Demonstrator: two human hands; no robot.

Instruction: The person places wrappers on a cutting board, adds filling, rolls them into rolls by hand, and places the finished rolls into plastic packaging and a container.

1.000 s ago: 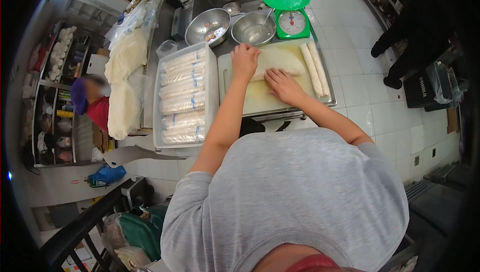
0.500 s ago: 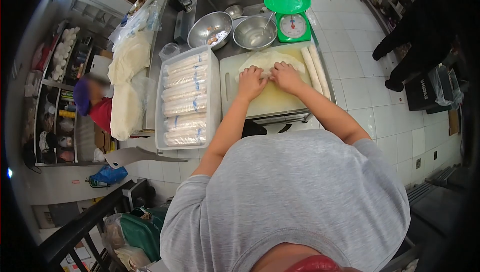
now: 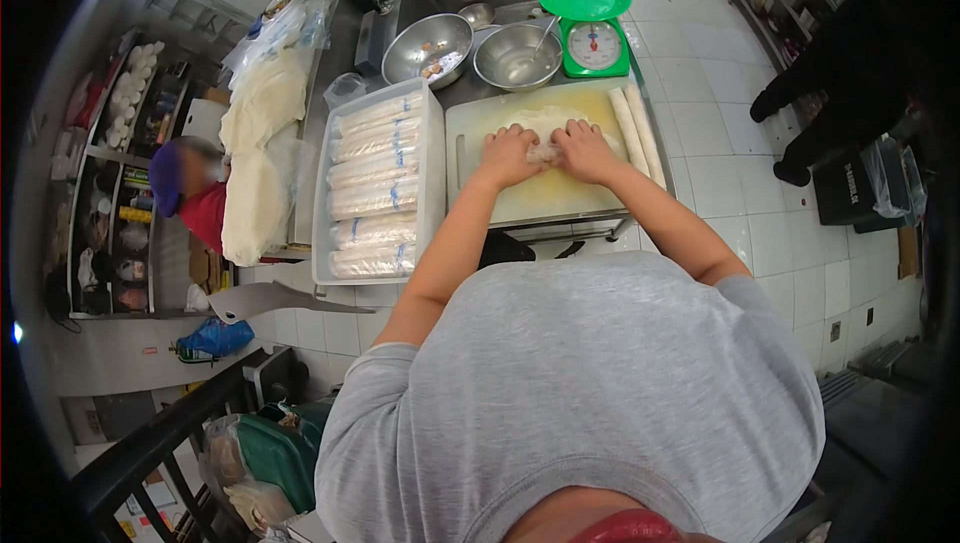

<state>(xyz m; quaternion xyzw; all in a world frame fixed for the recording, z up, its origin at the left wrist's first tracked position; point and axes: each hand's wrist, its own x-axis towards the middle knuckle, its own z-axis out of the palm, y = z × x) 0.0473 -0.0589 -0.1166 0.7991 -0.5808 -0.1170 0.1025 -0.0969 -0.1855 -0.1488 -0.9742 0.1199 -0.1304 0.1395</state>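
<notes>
My left hand [image 3: 511,155] and my right hand [image 3: 586,151] are side by side over the yellowish-white cutting board [image 3: 500,205]. Both have curled fingers, closed on a partly rolled spring roll [image 3: 543,153]. Its thin pale wrapper sheet [image 3: 552,117] spreads flat on the board beyond my fingers. Two long finished rolls [image 3: 637,135] lie along the board's right edge. Left of the board, a translucent plastic tub [image 3: 436,158] holds several rolls bundled in clear wrap with blue marks. My fingers hide part of the roll.
Behind the board are a steel bowl with food bits [image 3: 410,55], another steel bowl with a utensil [image 3: 500,68] and a green scale [image 3: 597,48]. Pale wrapper sheets [image 3: 255,203] hang at the left. A person in a purple cap [image 3: 166,181] is beyond; someone in dark clothing stands at right.
Both hands have drawn slightly toward me with the roll, and less of the flat wrapper lies beyond them. The whole view has shifted a little.
</notes>
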